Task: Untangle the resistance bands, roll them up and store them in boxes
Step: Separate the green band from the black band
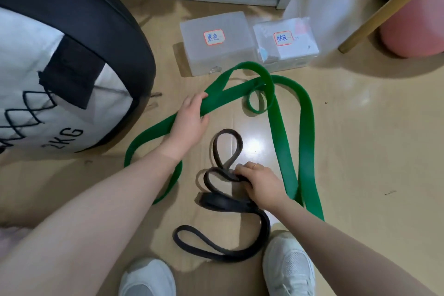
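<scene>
White sneakers [289, 269] are standing nearest the camera on the wooden floor [360, 139]. Just beyond them, a black resistance band [240, 204] is lying in loose loops, with the right hand [260, 181] curling around it at mid-length. Farther out, the left hand [189, 119] is gripping a green resistance band [283, 142], which is sprawling across the floor around the black one. Beyond it, two translucent lidded boxes [217, 42] with handwritten labels are sitting side by side. A large black-and-white weighted ball [60, 67] marked 2KG is resting at far left.
</scene>
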